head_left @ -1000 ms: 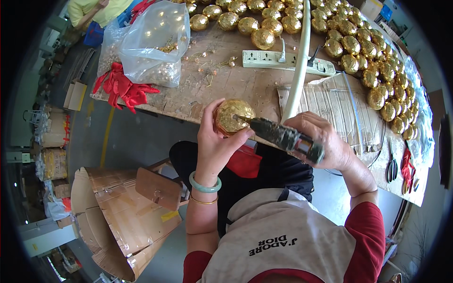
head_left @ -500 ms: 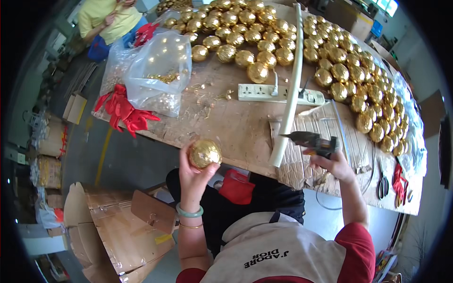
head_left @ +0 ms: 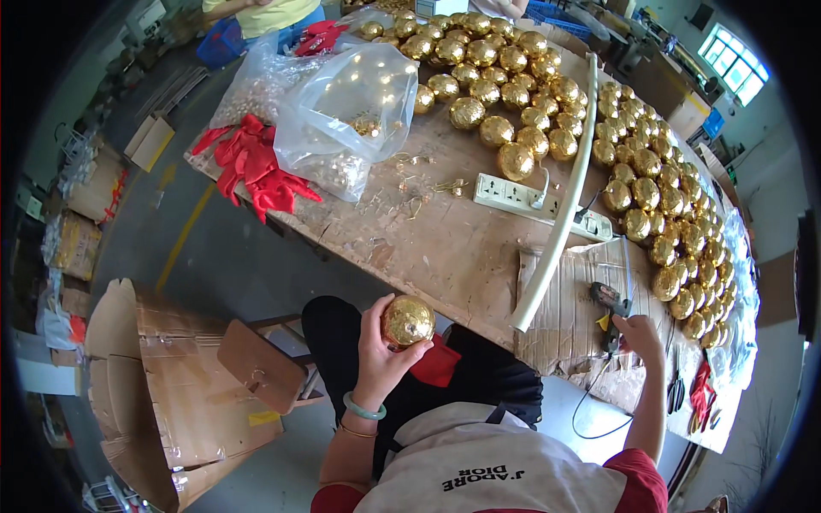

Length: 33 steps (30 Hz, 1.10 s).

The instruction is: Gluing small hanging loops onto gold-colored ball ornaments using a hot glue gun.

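My left hand (head_left: 382,349) has its fingers and thumb wrapped round a shiny gold foil ball (head_left: 408,322), held in front of the table's near edge. A dark hot glue gun (head_left: 610,301) with a yellow trigger is at the cardboard sheet (head_left: 556,329) on the right, its cable hanging over the table edge. My right hand (head_left: 638,335) is closed at the gun's handle from the right side. Its fingertips are partly hidden. Many more gold balls (head_left: 516,161) cover the far and right parts of the wooden table (head_left: 410,265).
A white power strip (head_left: 505,193) and a long pale tube (head_left: 560,231) lie mid-table. Clear plastic bags (head_left: 342,111) and red gloves (head_left: 256,167) are at the left. Scissors (head_left: 676,393) lie at the right. Cardboard boxes (head_left: 188,385) stand at left. Another person (head_left: 265,15) is at the far left.
My right hand has lowered the glue gun to the cardboard and turned it. My left hand still holds the gold ball, slightly farther right and lower in view. The view has shifted.
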Each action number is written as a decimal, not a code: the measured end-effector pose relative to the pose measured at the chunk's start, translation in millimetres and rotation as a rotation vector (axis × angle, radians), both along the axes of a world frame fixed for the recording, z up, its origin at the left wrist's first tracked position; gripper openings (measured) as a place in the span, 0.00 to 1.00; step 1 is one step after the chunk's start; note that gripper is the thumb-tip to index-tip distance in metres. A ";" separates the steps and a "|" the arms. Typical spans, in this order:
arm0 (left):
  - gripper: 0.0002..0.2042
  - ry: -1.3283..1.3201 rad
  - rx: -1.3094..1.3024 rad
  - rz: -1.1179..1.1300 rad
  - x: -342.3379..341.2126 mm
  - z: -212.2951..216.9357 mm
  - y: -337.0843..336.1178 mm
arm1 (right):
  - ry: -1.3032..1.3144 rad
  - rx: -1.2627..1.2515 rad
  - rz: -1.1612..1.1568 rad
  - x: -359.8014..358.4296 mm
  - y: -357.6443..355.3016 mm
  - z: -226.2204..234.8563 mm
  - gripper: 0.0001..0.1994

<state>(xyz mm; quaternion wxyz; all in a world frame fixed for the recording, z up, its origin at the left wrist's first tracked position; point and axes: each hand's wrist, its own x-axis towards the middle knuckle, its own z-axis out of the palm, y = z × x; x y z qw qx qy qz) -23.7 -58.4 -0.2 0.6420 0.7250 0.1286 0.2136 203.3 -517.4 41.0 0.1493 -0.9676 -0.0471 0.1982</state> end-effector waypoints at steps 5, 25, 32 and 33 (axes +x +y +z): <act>0.40 -0.013 -0.149 -0.012 -1.1 -2.7 2.1 | -0.561 -0.268 0.744 40.3 101.0 84.2 0.12; 0.39 0.021 -0.232 0.081 -22.6 -24.6 35.3 | 0.093 0.334 0.577 192.1 451.8 -0.6 0.12; 0.40 0.012 -0.253 -0.015 -4.0 -16.7 21.2 | 0.513 0.985 0.344 183.2 397.3 37.4 0.11; 0.40 0.010 -0.246 -0.022 -2.5 -14.8 17.9 | 0.506 0.992 0.342 184.4 393.0 36.4 0.11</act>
